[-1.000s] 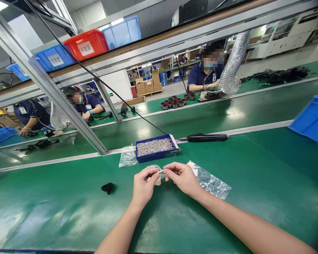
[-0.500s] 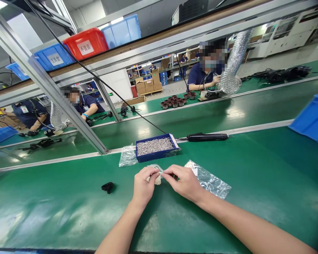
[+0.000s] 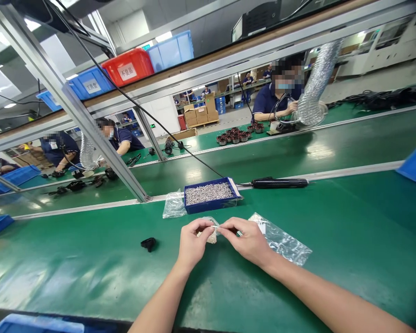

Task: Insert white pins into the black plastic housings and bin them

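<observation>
My left hand [image 3: 194, 240] and my right hand [image 3: 248, 241] meet over the workbench, thumb and forefinger of each closed in a pinch. Between the fingertips is a small thin pale piece [image 3: 215, 226], too small to make out exactly. Just behind and below the fingers lies a clear bag of small pale parts [image 3: 212, 238], partly hidden by my left hand. Another clear plastic bag [image 3: 287, 243] lies beyond my right wrist, with pale bits at its upper end. Farther back stands a blue tray [image 3: 211, 206] filled with metal screws [image 3: 208, 192].
A black electric screwdriver [image 3: 279, 183] lies right of the tray, its cable rising leftward. A crumpled clear bag [image 3: 174, 205] touches the tray's left side. A small black part [image 3: 148, 243] sits left of my hands. A metal post [image 3: 125, 173] rises at left; co-workers sit opposite.
The whole view has shifted slightly right, and a blue bin edge now shows at bottom left. Both hands keep their pinch on the small piece, with only slight finger movement.
</observation>
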A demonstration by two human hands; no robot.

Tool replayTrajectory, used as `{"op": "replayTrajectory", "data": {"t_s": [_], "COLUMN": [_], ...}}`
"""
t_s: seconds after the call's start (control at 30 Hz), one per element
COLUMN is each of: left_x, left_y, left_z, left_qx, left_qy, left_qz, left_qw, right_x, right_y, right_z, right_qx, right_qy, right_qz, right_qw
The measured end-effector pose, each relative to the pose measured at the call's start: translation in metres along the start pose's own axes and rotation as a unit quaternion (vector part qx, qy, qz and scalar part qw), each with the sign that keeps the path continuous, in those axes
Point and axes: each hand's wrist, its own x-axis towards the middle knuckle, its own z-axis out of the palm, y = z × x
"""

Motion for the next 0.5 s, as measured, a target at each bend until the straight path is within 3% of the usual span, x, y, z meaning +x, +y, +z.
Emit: {"op": "replayTrajectory", "data": {"t_s": [0.1,0.3,0.5], "left_x": [0.0009,0.0007,-0.0008], "left_y": [-0.0021,-0.002,-0.0016], "left_z": [0.0006,-0.0004,-0.0008], "left_qx": [-0.057,-0.063,-0.032], "left_qy": [-0.006,-0.002,-0.009], "left_qz": [-0.023,-0.015,0.002], "left_qw": [0.998,0.998,0.999], "right_x": [0.0005,0.0009,0.0006], "right_y": [-0.0009,-0.0019,-0.0042], "right_z": [-0.0007,-0.0012,-0.0039], "right_qx": [0.006,-0.002,-0.051], "right_qy": [-0.005,-0.002,0.003], "right_qz": [0.021,0.023,-0.065], "right_qw": [1.0,1.0,0.997]}}
